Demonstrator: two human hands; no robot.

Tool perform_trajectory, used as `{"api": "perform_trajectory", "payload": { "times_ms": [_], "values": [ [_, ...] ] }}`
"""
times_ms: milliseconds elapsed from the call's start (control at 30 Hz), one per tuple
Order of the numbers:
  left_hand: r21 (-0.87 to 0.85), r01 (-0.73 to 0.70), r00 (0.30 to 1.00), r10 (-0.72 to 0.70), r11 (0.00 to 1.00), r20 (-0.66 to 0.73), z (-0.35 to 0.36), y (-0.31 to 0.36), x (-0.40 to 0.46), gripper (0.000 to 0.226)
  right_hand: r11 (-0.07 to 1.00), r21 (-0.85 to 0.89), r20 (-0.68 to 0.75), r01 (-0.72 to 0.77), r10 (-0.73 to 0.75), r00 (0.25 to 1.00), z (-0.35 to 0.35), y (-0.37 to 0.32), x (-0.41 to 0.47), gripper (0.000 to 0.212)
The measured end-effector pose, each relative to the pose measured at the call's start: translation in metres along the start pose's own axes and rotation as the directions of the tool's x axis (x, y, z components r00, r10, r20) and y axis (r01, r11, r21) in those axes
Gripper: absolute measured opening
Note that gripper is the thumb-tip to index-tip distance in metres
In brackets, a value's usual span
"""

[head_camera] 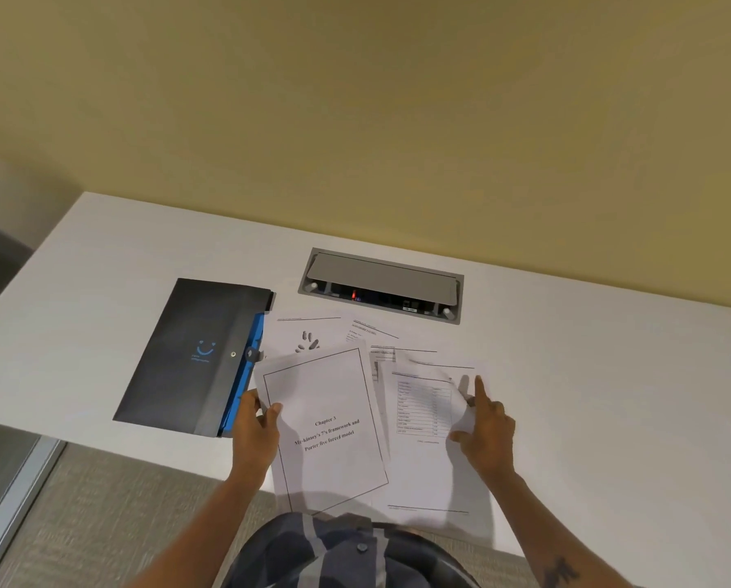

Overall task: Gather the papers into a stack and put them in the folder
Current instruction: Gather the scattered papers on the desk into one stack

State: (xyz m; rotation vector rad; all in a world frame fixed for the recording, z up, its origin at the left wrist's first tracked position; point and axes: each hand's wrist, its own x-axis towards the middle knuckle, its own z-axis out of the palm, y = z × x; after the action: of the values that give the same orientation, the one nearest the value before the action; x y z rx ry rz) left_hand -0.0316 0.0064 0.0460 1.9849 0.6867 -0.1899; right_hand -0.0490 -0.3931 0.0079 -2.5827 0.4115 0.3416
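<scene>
Left hand (257,426): pinches the left edge of the title sheet (325,430), thumb on top.
Right hand (484,418): open, grasping nothing; fingertips press the table sheet (423,418).
Papers (313,333): fanned, overlapping, on the desk (610,375) between hands and socket box (380,286).
Folder (190,354): shut, just left of the papers.
Advice: sweep the right hand leftward, sliding sheets under the title sheet, then square the edges.

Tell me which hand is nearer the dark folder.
Left. The left hand grips the Chapter 3 sheet right beside the folder; the right hand is across the papers.
</scene>
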Motion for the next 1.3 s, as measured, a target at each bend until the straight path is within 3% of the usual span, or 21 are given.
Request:
{"api": "perform_trajectory", "payload": {
  "times_ms": [167, 267, 367, 467, 600, 767, 933, 1033, 1133, 1300],
  "values": [
    [-0.015, 0.017, 1.0, -0.016, 1.0, 0.019, -0.001, 0.006, -0.006, 0.029, 0.996, 0.057, -0.067, -0.073, 0.077, 0.995, 0.001, -0.004, -0.012, 0.102],
    [-0.037, 0.015, 1.0, -0.014, 0.999, 0.026, -0.002, 0.009, -0.008, 0.028, 0.955, 0.249, -0.029, -0.159, 0.172, 0.985, 0.001, -0.01, -0.013, 0.062],
    [-0.071, 0.023, 0.999, -0.02, 0.997, 0.044, -0.004, 0.015, -0.008, 0.026, 0.954, 0.272, -0.095, -0.129, 0.16, 0.983, 0.001, -0.011, -0.01, 0.018],
    [-0.127, 0.04, 0.998, -0.033, 0.991, 0.059, -0.006, 0.023, -0.003, 0.023, 0.917, 0.388, -0.122, -0.095, 0.153, 0.981, -0.004, -0.018, -0.007, 0.017],
    [-0.17, 0.085, 0.995, -0.073, 0.982, 0.074, -0.005, 0.04, 0.007, 0.023, 0.812, 0.57, 0.017, -0.123, 0.138, 0.99, -0.025, -0.042, -0.001, 0.01],
    [-0.145, 0.114, 0.986, -0.094, 0.983, 0.14, 0.0, 0.056, 0.016, 0.027, 0.66, 0.739, 0.081, -0.137, 0.114, 0.99, -0.045, -0.08, 0.002, 0.015],
    [-0.049, 0.117, 0.978, -0.106, 0.992, 0.182, 0.008, 0.068, 0.013, 0.021, 0.591, 0.787, 0.176, -0.176, 0.059, 0.983, -0.043, -0.102, 0.003, 0.015],
    [-0.052, 0.129, 0.972, -0.116, 0.99, 0.205, 0.011, 0.067, 0.011, 0.017, 0.604, 0.779, 0.206, -0.172, 0.012, 0.978, -0.038, -0.113, -0.002, 0.029],
    [-0.046, 0.173, 0.959, -0.157, 0.984, 0.237, 0.014, 0.062, 0.011, 0.029, 0.58, 0.794, 0.261, -0.181, -0.056, 0.964, -0.033, -0.121, -0.01, 0.017],
    [-0.003, 0.262, 0.93, -0.252, 0.965, 0.267, 0.015, 0.058, 0.007, 0.04, 0.508, 0.823, 0.347, -0.254, -0.096, 0.933, -0.032, -0.131, -0.019, 0.024]
  ]
}}
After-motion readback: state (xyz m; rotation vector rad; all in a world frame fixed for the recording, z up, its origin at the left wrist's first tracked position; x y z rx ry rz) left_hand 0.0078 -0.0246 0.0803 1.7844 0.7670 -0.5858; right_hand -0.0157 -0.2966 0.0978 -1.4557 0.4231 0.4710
